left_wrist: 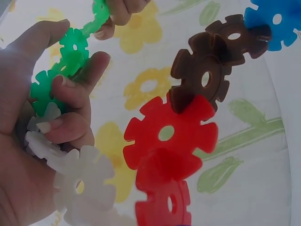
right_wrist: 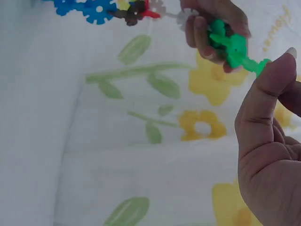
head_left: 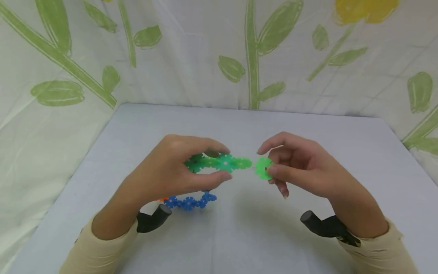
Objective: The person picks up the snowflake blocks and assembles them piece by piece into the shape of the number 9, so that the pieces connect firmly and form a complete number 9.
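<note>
My left hand [head_left: 164,167] grips a chain of notched plastic flower discs, its green discs [head_left: 225,163] held between thumb and fingers. Pinched between the thumb and fingers of my right hand [head_left: 308,167] is a light green flower disc [head_left: 262,168]. It stands on edge just right of the chain's tip [head_left: 244,163], a narrow gap showing in the head view. Below the left palm the chain runs on through white discs [left_wrist: 84,183], red discs [left_wrist: 171,134], brown discs [left_wrist: 202,70] and blue discs [head_left: 188,203]. The left fingers partly hide the chain.
Under both hands is a pale table [head_left: 260,236]. Behind it hangs a white sheet [head_left: 191,57] painted with green leaves and yellow flowers. Dark wrist camera mounts [head_left: 154,219] stick out from both sleeves. A bit of orange [head_left: 162,199] shows by the blue discs.
</note>
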Action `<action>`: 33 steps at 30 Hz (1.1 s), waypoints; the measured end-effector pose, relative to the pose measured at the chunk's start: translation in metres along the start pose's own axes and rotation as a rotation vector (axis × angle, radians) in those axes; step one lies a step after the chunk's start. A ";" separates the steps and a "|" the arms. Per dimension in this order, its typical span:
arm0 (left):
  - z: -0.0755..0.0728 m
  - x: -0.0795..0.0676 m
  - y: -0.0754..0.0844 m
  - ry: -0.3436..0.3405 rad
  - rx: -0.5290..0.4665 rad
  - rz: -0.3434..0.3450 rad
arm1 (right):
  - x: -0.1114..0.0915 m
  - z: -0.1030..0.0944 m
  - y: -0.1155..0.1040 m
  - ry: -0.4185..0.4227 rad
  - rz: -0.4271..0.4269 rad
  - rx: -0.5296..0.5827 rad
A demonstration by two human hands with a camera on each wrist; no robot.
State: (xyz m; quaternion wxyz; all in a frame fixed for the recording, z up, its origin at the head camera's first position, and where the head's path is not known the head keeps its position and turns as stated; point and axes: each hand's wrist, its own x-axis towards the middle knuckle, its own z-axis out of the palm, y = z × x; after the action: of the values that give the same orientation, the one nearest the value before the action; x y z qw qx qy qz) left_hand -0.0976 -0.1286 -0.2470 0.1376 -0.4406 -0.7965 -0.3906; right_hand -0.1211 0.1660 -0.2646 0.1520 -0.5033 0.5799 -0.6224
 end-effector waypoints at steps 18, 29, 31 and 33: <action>-0.001 0.000 0.000 -0.082 -0.034 0.026 | 0.000 0.017 0.004 0.091 0.149 0.142; 0.001 -0.002 0.000 -0.071 -0.044 0.098 | 0.004 0.022 0.007 0.028 0.152 0.153; 0.001 -0.002 -0.001 -0.069 -0.044 0.102 | 0.005 0.020 0.006 0.009 0.153 0.121; 0.003 -0.002 -0.001 -0.072 -0.044 0.103 | 0.006 0.019 0.004 0.002 0.155 0.067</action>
State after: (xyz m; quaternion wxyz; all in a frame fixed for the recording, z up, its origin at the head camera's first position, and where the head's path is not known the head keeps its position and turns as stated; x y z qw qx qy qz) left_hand -0.0971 -0.1278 -0.2501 0.1190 -0.4975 -0.7685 -0.3844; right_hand -0.1104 0.1493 -0.2691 0.2161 -0.4508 0.5961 -0.6283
